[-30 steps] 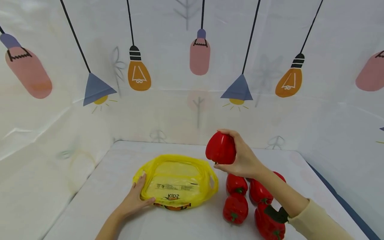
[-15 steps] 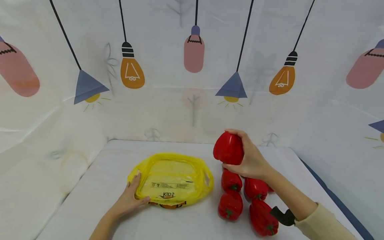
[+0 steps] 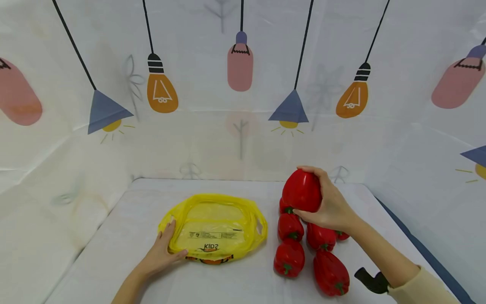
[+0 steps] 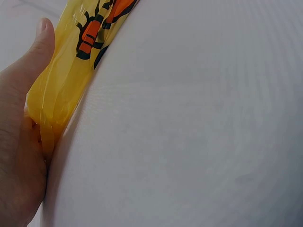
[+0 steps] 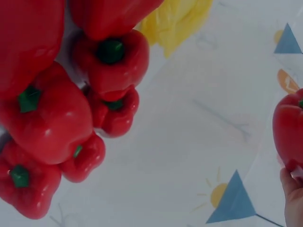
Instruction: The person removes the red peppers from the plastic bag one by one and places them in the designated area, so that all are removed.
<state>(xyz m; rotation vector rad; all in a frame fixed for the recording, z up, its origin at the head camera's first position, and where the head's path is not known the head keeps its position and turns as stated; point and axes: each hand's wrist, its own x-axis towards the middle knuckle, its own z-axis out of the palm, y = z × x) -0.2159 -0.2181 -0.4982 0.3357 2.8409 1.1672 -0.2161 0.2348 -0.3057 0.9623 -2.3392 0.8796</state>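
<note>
In the head view, my right hand (image 3: 330, 207) grips a red bell pepper (image 3: 302, 191) above the table, thumb below and fingers over the top. The held pepper (image 5: 289, 130) also shows at the right edge of the right wrist view. My left hand (image 3: 159, 251) rests against the left end of a yellow plastic bag (image 3: 214, 226), fingers along its side and thumb stretched along its near edge. In the left wrist view the thumb stands straight beside the bag (image 4: 66, 90); the other fingers are partly hidden. The bag lies low and spread out, with upside-down "KIDS" print.
Several more red bell peppers (image 3: 289, 257) lie close together on the white table (image 3: 228, 283), right of the bag and partly beneath the raised hand. A patterned white cloth (image 3: 212, 139) hangs behind. A black strap (image 3: 372, 280) shows at my right sleeve.
My right hand has moved right with the bell pepper, away from the bag and over the other peppers. The head view has shifted slightly; my left hand stays at the bag.
</note>
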